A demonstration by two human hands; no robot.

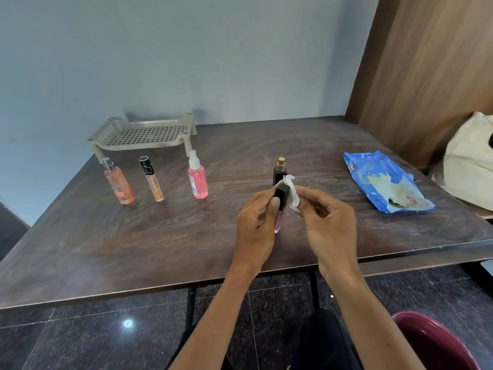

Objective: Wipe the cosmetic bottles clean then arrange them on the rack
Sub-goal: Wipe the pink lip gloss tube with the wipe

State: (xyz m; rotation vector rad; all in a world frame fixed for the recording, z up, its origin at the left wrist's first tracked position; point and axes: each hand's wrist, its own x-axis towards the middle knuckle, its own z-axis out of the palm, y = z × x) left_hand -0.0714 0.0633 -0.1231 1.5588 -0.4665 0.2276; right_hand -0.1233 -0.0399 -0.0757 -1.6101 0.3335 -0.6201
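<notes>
My left hand grips a slim pink tube with a black cap above the table. My right hand pinches a white wipe against the tube's cap. Just behind them stands a black bottle with a gold top. To the left stand an orange spray bottle, a peach tube with a black patterned cap and a pink spray bottle. The beige perforated rack sits at the back left with nothing on it.
A blue wet-wipe pack, torn open, lies on the right of the dark wooden table. A cream pillow rests beyond the right edge. A maroon bucket stands on the floor at bottom right.
</notes>
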